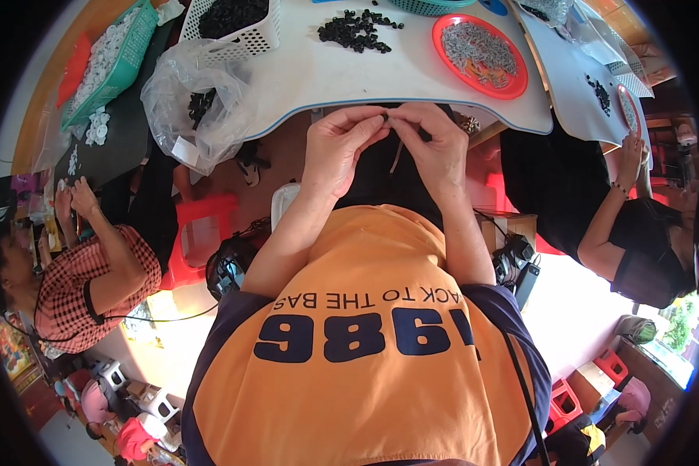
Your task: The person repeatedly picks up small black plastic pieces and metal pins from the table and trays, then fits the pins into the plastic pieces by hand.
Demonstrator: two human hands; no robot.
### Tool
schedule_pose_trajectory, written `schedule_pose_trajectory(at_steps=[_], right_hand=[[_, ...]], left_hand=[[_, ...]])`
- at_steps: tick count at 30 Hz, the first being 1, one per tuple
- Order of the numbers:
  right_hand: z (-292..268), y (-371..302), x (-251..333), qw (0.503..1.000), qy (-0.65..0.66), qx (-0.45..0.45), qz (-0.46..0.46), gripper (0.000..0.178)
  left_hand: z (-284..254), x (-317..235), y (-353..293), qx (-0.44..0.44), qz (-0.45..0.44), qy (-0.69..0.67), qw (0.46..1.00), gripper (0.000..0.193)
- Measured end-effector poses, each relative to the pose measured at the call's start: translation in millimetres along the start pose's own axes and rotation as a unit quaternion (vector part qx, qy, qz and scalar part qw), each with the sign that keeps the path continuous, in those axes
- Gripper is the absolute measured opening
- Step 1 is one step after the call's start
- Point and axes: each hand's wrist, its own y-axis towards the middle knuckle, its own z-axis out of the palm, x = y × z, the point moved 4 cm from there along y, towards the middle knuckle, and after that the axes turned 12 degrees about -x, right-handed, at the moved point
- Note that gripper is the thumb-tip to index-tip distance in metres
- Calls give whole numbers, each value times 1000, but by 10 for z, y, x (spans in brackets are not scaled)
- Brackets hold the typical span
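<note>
My left hand [342, 144] is closed in a pinch on a small black part [385, 116], just off the table's near edge. Against that part, the fingertips of my right hand [431, 144] press together from the other side; whether they hold a separate small piece is too small to tell. On the white table [311, 85] beyond lies a loose pile of similar black parts [357, 33]. A red round tray [441, 56] of small grey pieces, with a few orange-yellow ones among them, stands to the right of the pile.
A white basket [268, 33] of black parts and a clear plastic bag [167, 101] sit at the left. Further left is a green basket [136, 58] of white pieces. Co-workers sit on both sides, one in a checked shirt [120, 272], another in dark clothes [637, 256].
</note>
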Motion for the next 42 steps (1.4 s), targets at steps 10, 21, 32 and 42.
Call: schedule_pose_trajectory(at_steps=[10, 21, 32, 42], right_hand=[[1842, 954, -278, 990, 105, 70, 64, 25], [3505, 3003, -2204, 960, -240, 18, -141, 23], [3619, 3116, -2682, 968, -205, 68, -124, 20], [2691, 2890, -2310, 991, -126, 48, -18, 21]], left_hand=[[-990, -745, 1492, -61, -122, -156, 978, 21], [-1966, -1360, 3046, -95, -178, -202, 959, 15], [-1882, -1375, 3532, -95, -162, -198, 962, 16], [-920, -1122, 3204, -73, -159, -173, 969, 16]])
